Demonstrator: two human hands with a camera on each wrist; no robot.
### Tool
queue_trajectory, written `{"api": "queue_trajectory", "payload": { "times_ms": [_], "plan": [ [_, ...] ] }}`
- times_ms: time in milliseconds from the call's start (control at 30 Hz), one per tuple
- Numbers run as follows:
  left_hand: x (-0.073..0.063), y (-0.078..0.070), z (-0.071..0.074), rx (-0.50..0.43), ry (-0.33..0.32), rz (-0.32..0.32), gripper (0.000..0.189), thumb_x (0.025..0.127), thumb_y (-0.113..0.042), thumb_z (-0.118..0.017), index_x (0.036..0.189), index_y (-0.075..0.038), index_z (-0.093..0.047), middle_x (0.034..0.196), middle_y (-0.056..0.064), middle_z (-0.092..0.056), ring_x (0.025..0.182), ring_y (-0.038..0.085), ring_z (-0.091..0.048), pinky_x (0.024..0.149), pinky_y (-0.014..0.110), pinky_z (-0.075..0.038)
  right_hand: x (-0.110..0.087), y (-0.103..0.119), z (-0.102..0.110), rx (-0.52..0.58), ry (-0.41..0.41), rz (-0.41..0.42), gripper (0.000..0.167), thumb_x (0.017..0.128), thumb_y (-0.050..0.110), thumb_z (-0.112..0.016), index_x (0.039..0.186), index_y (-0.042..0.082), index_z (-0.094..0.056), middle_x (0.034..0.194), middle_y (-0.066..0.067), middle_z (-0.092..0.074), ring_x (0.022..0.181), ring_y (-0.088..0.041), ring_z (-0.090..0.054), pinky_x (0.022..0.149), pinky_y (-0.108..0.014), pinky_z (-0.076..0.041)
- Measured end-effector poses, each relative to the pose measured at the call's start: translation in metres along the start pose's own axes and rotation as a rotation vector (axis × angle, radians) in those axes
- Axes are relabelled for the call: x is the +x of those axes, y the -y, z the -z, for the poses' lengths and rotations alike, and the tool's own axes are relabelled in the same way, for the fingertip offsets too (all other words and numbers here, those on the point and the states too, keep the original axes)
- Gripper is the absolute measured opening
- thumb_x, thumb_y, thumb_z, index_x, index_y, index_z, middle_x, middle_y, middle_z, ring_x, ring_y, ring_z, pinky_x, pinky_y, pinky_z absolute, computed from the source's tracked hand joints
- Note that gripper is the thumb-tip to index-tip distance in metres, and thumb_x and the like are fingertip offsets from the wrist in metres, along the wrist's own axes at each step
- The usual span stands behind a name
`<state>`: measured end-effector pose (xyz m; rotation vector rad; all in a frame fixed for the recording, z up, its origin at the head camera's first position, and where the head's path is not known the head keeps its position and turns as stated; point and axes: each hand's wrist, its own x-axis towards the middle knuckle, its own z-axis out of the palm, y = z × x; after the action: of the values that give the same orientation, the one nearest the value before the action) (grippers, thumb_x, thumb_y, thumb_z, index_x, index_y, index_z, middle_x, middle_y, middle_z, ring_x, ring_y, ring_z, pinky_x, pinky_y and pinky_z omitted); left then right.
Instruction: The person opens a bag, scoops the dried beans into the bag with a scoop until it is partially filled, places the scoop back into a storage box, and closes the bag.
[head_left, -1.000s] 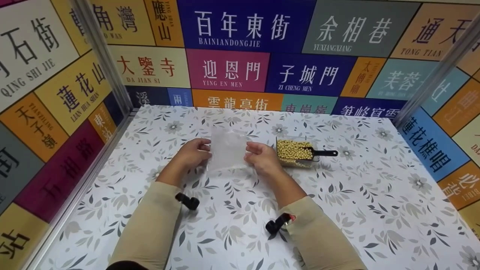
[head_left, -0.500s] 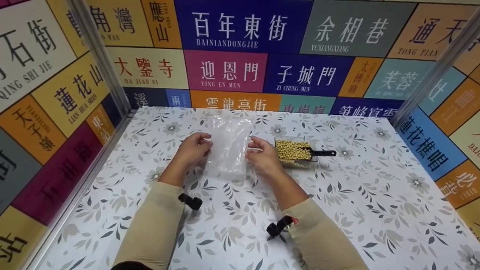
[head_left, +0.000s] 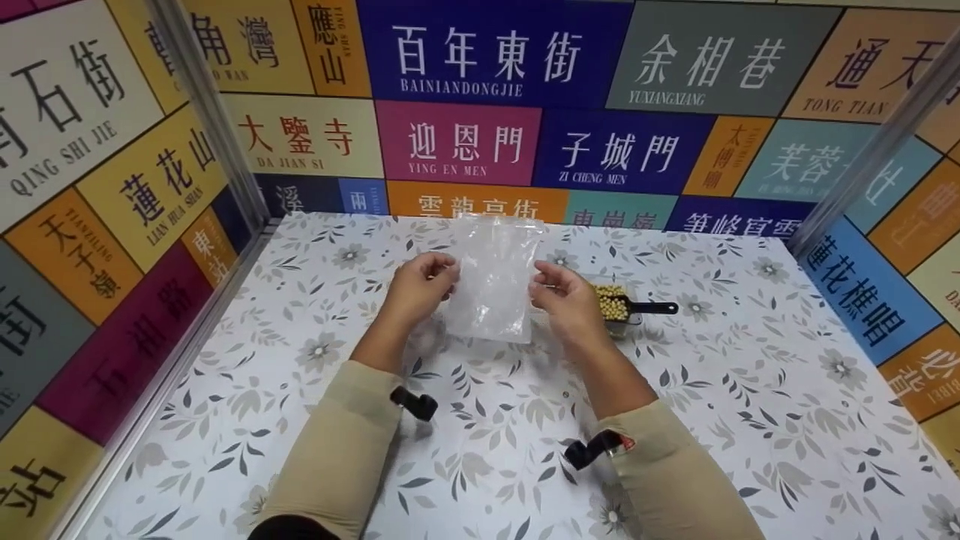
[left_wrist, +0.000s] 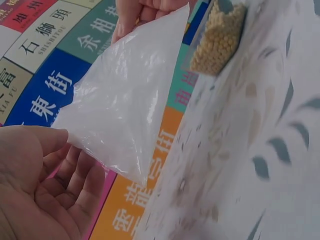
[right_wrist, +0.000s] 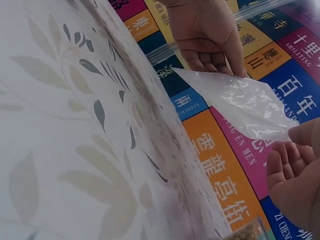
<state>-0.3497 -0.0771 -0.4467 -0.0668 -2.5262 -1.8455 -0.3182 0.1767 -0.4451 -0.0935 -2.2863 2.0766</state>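
A clear, flat plastic bag [head_left: 495, 281] is held up over the table by its two side edges, and it looks empty. My left hand [head_left: 421, 291] pinches one side edge between thumb and fingers, as the left wrist view shows close up with the thumb [left_wrist: 52, 137] on the film. The opposite edge is pinched by my right hand [head_left: 571, 304]; in the right wrist view its thumb [right_wrist: 302, 135] presses on the bag [right_wrist: 245, 105]. Behind my right hand, partly hidden by it, stands a clear box of yellow beans [head_left: 611, 300].
A black scoop [head_left: 654, 307] lies in the beans, its handle sticking out to the right. The table [head_left: 480, 450] has a floral cover. Panels with large printed characters [head_left: 457, 142] wall it at the back and both sides.
Both hands have raised the bag and carried it to the right and slightly back. The bag now stands more upright, and the right hand covers part of the bean box.
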Motion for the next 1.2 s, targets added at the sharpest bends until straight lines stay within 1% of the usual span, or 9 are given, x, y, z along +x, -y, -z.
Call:
{"api": "queue_trajectory", "payload": {
  "times_ms": [100,167,333,400,567,633,733,967,1200],
  "plan": [
    [-0.001,-0.006,-0.012,-0.023,0.004,-0.044,0.019,0.105,-0.029,-0.069,0.117,-0.015,-0.074,0.101,0.003,-0.07,0.089,0.016,-0.068,0.082,0.034,-0.063,0.001,0.001,0.013,0.006,-0.035,-0.009,0.037,0.104,0.02,-0.071,0.141,0.019,-0.068,0.127,-0.004,-0.066,0.116,-0.018,-0.066,0.097,-0.028,-0.061],
    [-0.001,-0.01,-0.019,-0.043,0.006,-0.062,0.019,0.105,-0.028,-0.069,0.117,-0.014,-0.074,0.1,0.003,-0.07,0.088,0.016,-0.068,0.081,0.035,-0.063,0.003,0.0,0.022,0.015,-0.057,-0.001,0.035,0.104,0.023,-0.072,0.139,0.019,-0.069,0.126,-0.002,-0.067,0.115,-0.017,-0.067,0.097,-0.027,-0.061],
    [-0.002,-0.019,-0.038,-0.057,0.007,-0.065,0.017,0.105,-0.028,-0.07,0.116,-0.016,-0.075,0.101,0.002,-0.071,0.091,0.016,-0.069,0.081,0.03,-0.062,0.005,-0.002,0.044,0.043,-0.079,0.035,0.034,0.103,0.02,-0.073,0.136,0.012,-0.069,0.122,-0.003,-0.069,0.115,-0.016,-0.068,0.097,-0.024,-0.062],
    [-0.001,-0.022,-0.045,-0.063,0.008,-0.066,0.017,0.105,-0.029,-0.07,0.116,-0.018,-0.075,0.102,0.001,-0.071,0.092,0.015,-0.069,0.082,0.028,-0.061,0.005,-0.002,0.052,0.041,-0.082,0.034,0.032,0.103,0.019,-0.072,0.134,0.012,-0.069,0.121,-0.002,-0.068,0.115,-0.016,-0.068,0.096,-0.022,-0.062],
    [0.001,-0.025,-0.059,-0.071,0.01,-0.115,0.021,0.105,-0.03,-0.069,0.119,-0.016,-0.075,0.107,0.003,-0.072,0.094,0.016,-0.068,0.082,0.028,-0.059,0.005,0.001,0.065,0.043,-0.091,0.061,0.028,0.102,0.015,-0.073,0.13,0.011,-0.069,0.118,-0.002,-0.068,0.113,-0.016,-0.067,0.094,-0.02,-0.061],
    [0.002,-0.023,-0.062,-0.052,0.003,-0.132,0.021,0.105,-0.029,-0.069,0.12,-0.015,-0.075,0.108,0.004,-0.072,0.096,0.016,-0.067,0.084,0.029,-0.058,0.005,0.002,0.067,0.05,-0.088,0.077,0.027,0.101,0.013,-0.074,0.127,0.009,-0.069,0.117,-0.002,-0.069,0.112,-0.017,-0.067,0.093,-0.021,-0.061],
    [0.004,-0.017,-0.063,-0.023,-0.009,-0.125,0.018,0.105,-0.027,-0.069,0.118,-0.016,-0.075,0.11,0.003,-0.072,0.1,0.016,-0.065,0.087,0.03,-0.057,0.005,0.0,0.069,0.039,-0.082,0.081,0.023,0.099,0.01,-0.074,0.122,0.009,-0.07,0.116,-0.002,-0.071,0.111,-0.018,-0.067,0.092,-0.021,-0.061],
    [0.007,-0.009,-0.063,0.003,0.014,-0.112,0.018,0.104,-0.026,-0.07,0.118,-0.016,-0.074,0.113,0.004,-0.072,0.105,0.019,-0.065,0.092,0.034,-0.057,0.007,-0.004,0.07,-0.004,-0.054,0.077,0.023,0.098,0.012,-0.075,0.12,0.009,-0.069,0.117,-0.003,-0.072,0.114,-0.018,-0.067,0.095,-0.02,-0.059],
    [0.007,-0.006,-0.064,0.008,0.028,-0.065,0.02,0.104,-0.029,-0.07,0.121,-0.019,-0.072,0.121,0.001,-0.072,0.114,0.02,-0.066,0.101,0.037,-0.058,0.007,-0.005,0.068,0.038,-0.047,0.098,0.02,0.096,0.0,-0.069,0.116,0.006,-0.067,0.113,-0.003,-0.071,0.11,-0.017,-0.068,0.093,-0.021,-0.06]
  ]
}}
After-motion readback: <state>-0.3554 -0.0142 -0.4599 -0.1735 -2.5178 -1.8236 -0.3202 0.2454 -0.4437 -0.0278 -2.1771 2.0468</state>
